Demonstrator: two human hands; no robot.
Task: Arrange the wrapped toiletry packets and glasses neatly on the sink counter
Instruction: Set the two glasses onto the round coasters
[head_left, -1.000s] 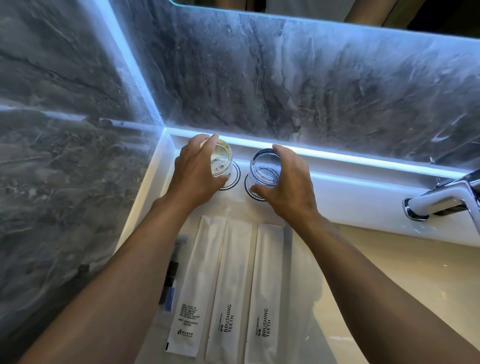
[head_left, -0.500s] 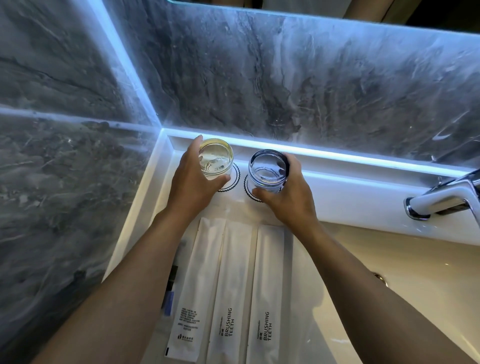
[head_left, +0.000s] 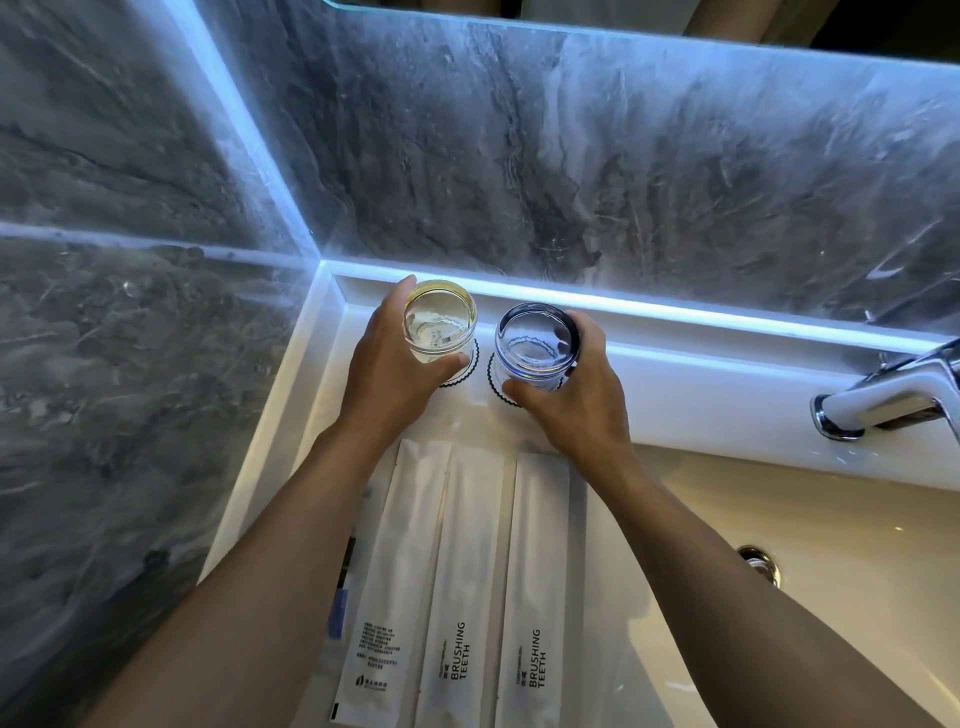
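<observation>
My left hand (head_left: 387, 369) grips a yellow-tinted glass (head_left: 439, 322) over a round black-edged coaster (head_left: 464, 375) near the counter's back left corner. My right hand (head_left: 576, 402) grips a blue-tinted glass (head_left: 535, 340) over a second coaster (head_left: 500, 387) just to the right. Both glasses stand mouth up and look slightly raised above the coasters. Three long white wrapped packets lie side by side in front: one with small print (head_left: 400, 582) and two marked BRUSHING TEETH (head_left: 467, 587) (head_left: 535, 587). A darker packet (head_left: 343, 587) is mostly hidden under my left forearm.
The white counter (head_left: 311, 415) sits in a corner of grey marble walls with a lit strip along the back. To the right lies the sink basin (head_left: 779, 519) with its drain (head_left: 759, 564). A chrome faucet (head_left: 893, 395) juts in from the right edge.
Both glasses have turned from tilted to mouth up and risen a little in my hands. The camera has drawn slightly closer.
</observation>
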